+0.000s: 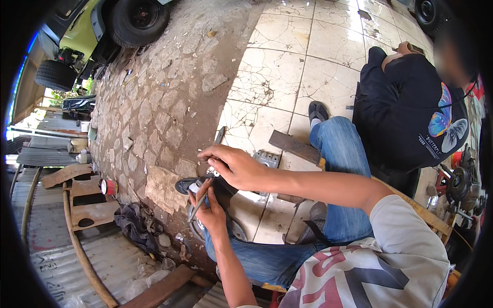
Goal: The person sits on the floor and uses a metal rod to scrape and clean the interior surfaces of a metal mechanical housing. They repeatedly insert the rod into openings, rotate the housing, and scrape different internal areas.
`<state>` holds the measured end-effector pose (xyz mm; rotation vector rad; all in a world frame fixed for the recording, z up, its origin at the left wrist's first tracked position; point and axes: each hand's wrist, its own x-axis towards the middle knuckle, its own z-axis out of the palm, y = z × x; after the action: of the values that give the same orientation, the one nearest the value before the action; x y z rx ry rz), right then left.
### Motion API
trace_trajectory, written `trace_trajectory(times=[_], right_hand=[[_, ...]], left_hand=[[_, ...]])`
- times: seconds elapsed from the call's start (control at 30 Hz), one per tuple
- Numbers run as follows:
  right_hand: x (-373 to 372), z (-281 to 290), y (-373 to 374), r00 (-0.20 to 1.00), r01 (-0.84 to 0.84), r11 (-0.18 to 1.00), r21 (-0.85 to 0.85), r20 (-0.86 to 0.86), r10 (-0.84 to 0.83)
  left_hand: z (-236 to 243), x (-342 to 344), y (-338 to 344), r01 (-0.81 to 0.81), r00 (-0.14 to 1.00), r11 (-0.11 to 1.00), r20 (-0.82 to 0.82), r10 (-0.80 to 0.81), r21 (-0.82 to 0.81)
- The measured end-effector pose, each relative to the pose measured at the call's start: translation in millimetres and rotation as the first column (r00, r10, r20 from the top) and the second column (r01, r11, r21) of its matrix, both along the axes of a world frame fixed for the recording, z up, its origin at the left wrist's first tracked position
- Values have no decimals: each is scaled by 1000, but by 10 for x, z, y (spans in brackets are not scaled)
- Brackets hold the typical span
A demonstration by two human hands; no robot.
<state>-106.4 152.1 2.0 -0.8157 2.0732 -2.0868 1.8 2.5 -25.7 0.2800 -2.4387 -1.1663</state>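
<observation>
Left grip (209,211) clamped on thin grey rod (196,207), which slants 7 to 1 o'clock. Right grip (233,167) at left's 1 o'clock; can't tell if clamped. Metal block (267,158) near right's 3, cardboard (163,189) at left's 10.

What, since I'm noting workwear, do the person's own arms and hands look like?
The left hand and right hand are bare, with no gloves, watch or cables showing. On the right is a loose, light-grey short sleeve, ending near the elbow; the left sleeve can't be made out.
</observation>
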Motion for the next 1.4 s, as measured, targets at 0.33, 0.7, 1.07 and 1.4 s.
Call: trace_trajectory(times=[0.33,0.7,1.07,1.4], right_hand=[[-47,-19,10,1000,27,1000,-14,4,-27],[-39,-28,20,1000,11,1000,-17,4,-11],[-57,5,55,1000,2,1000,9,23,-3],[-90,-22,57,999,10,1000,3,46,-10]], left_hand=[[31,32,1,65,997,992,41,-61,-106],[111,-41,78,1,1000,996,-23,-3,-85],[5,73,88,104,995,957,39,-97,-272],[26,27,94,80,997,969,5,-81,-234]])
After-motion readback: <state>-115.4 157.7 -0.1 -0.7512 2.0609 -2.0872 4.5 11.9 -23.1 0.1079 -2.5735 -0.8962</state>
